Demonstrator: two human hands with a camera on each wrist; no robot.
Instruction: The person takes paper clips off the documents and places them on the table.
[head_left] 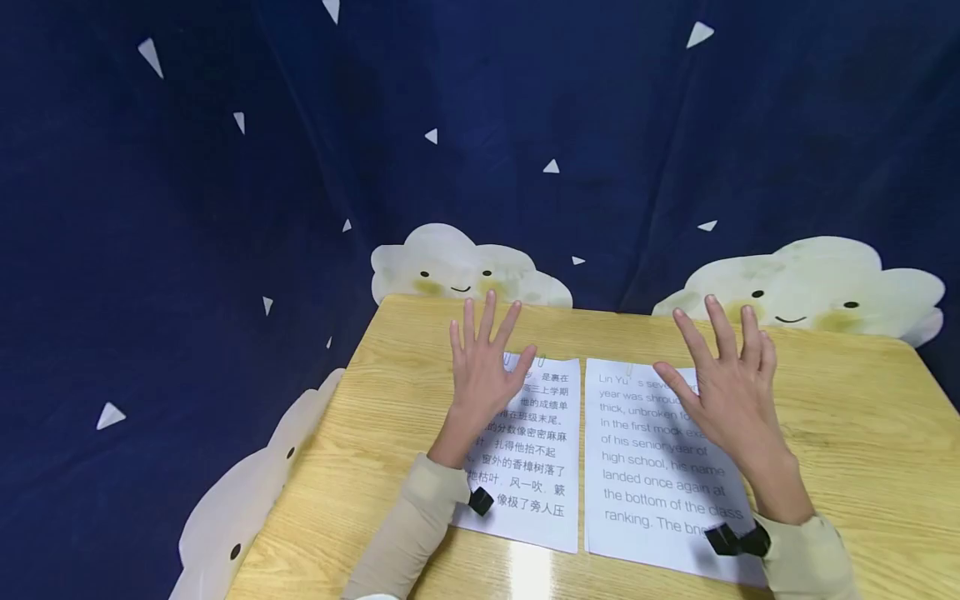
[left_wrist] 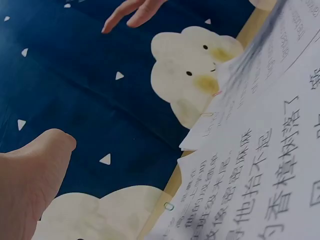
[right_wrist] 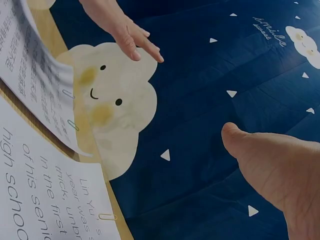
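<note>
Both hands are held up over the table with fingers straight and spread, holding nothing. My left hand point(head_left: 482, 375) is above a stack of printed sheets with Chinese text point(head_left: 528, 467), covering part of its left side. Over the sheets with English text point(head_left: 652, 475) is my right hand point(head_left: 731, 400), overlapping their right side in the head view. A green paper clip point(left_wrist: 169, 206) sits on the top edge of the Chinese sheets, with another paper clip point(right_wrist: 68, 93) beside it. The English sheets carry a yellowish paper clip point(right_wrist: 107, 217) at their top.
The two stacks lie side by side on a light wooden table point(head_left: 862, 433). A dark blue cloth point(head_left: 487, 100) with white triangles hangs behind and to the left. Smiling cloud shapes point(head_left: 450, 258) show along the table's far and left edges. Black wrist straps point(head_left: 738, 540) sit at the sleeves.
</note>
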